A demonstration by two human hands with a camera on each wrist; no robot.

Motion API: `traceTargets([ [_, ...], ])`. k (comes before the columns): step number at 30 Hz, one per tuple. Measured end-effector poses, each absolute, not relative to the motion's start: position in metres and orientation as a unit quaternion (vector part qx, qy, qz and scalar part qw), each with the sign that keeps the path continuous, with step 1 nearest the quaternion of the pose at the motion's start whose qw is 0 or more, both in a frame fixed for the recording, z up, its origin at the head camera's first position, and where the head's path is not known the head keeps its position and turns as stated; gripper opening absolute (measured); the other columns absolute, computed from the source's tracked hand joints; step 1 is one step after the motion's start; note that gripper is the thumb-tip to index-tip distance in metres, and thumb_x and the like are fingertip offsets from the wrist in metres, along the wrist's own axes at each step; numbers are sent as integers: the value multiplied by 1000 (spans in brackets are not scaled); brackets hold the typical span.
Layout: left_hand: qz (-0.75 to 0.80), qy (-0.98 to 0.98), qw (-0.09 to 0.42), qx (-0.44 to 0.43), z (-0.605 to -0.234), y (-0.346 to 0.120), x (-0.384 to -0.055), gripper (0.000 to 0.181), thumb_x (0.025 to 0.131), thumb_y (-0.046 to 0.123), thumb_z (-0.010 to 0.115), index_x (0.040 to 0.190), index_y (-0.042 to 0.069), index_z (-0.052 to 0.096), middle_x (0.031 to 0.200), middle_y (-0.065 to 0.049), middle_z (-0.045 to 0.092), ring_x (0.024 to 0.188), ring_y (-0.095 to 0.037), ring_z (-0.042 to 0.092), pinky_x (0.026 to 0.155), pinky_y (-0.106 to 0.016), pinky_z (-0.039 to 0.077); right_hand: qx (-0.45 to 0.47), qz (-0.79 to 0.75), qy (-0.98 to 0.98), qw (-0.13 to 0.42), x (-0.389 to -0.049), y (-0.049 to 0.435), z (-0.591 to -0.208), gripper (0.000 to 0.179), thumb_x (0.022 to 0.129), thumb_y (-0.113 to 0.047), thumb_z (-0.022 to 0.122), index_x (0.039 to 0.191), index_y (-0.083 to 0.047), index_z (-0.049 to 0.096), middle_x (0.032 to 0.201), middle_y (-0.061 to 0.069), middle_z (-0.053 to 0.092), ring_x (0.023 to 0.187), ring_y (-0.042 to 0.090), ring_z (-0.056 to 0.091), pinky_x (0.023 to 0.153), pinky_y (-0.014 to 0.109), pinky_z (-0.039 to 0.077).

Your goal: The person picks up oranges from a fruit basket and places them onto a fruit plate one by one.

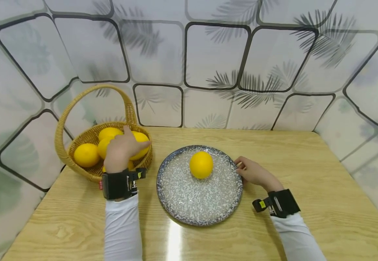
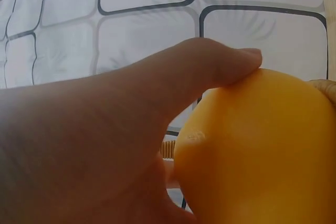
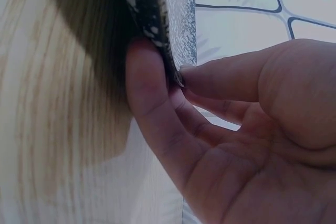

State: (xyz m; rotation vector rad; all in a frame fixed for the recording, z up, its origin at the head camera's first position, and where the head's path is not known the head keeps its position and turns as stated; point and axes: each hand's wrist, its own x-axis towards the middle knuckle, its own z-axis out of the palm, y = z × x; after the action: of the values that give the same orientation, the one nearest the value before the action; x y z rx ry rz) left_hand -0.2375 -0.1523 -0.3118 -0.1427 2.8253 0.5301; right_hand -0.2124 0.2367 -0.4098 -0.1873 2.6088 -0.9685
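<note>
- Head view: a lemon (image 2: 262,150) at the right side of the wicker basket (image 1: 148,160), gripped by the left hand (image 1: 120,148).
- Right hand (image 1: 253,172): fingers pinching the rim of a speckled plate (image 1: 195,199) bearing a second lemon (image 1: 201,165).
- Glossy wood-grain counter (image 1: 306,170) beneath.
- Leaf-patterned, dark-lined wallcovering (image 1: 215,54) behind.

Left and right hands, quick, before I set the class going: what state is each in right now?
Left hand: closed, gripping a yellow fruit.
Right hand: closed, pinching the speckled plate at its edge.
</note>
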Motion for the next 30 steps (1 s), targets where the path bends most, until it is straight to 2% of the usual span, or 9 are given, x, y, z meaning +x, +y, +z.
traceTargets([
  [3,188,972,136,-44,-310,-151,-237,110,89,59,47,151,-8,-13,146,-47,28,132,-62,23,111,-68,30,-67,-345,920,172,-212,237,-410,34,99,-7,45,130,7,47,112,31,59,82,26,64,69,40,59],
  [9,215,962,163,-36,-310,-148,-237,113,89,51,54,150,-7,-21,151,-49,-6,133,-62,21,109,-68,34,-62,-342,922,172,-212,238,-411,34,99,-9,45,131,5,47,113,29,59,78,23,63,68,36,58],
  [14,218,960,172,-30,-308,-148,-239,96,95,51,42,153,-4,-11,151,-47,-17,134,-63,18,109,-69,32,-66,-333,926,166,-214,238,-410,34,100,-10,45,130,4,48,112,29,60,77,22,63,67,35,56],
  [18,230,960,161,-14,-306,-147,-241,81,96,46,38,156,3,5,152,-47,-11,133,-63,19,109,-71,30,-80,-326,929,154,-216,239,-409,34,99,-9,46,130,5,48,111,30,61,78,24,63,67,37,58],
  [19,232,960,156,-8,-306,-147,-241,77,95,45,38,155,5,11,152,-47,-5,133,-63,18,109,-71,30,-80,-325,930,153,-216,239,-409,34,99,-9,46,130,5,49,111,30,61,79,24,64,67,37,58],
  [22,236,960,151,6,-304,-147,-240,69,92,44,40,151,11,23,148,-44,23,127,-57,31,104,-67,36,-73,-324,930,158,-217,239,-409,34,99,-9,46,130,5,48,111,30,61,79,23,63,67,37,58],
  [25,237,960,149,11,-303,-149,-237,67,90,42,44,148,13,28,141,-39,39,120,-51,38,100,-62,40,-65,-325,930,161,-216,239,-410,34,99,-9,46,130,4,49,112,29,61,79,22,63,68,36,57],
  [27,239,960,149,15,-302,-151,-234,66,89,40,47,147,13,30,141,-38,40,120,-50,37,98,-62,41,-64,-326,929,160,-214,238,-411,33,99,-9,46,130,4,49,112,29,61,77,22,63,67,36,57],
  [30,239,960,143,29,-302,-153,-230,61,87,35,54,141,13,36,144,-42,28,122,-54,33,97,-66,40,-66,-327,929,159,-211,238,-413,33,99,-9,46,129,4,50,110,28,61,76,21,62,67,36,57],
])
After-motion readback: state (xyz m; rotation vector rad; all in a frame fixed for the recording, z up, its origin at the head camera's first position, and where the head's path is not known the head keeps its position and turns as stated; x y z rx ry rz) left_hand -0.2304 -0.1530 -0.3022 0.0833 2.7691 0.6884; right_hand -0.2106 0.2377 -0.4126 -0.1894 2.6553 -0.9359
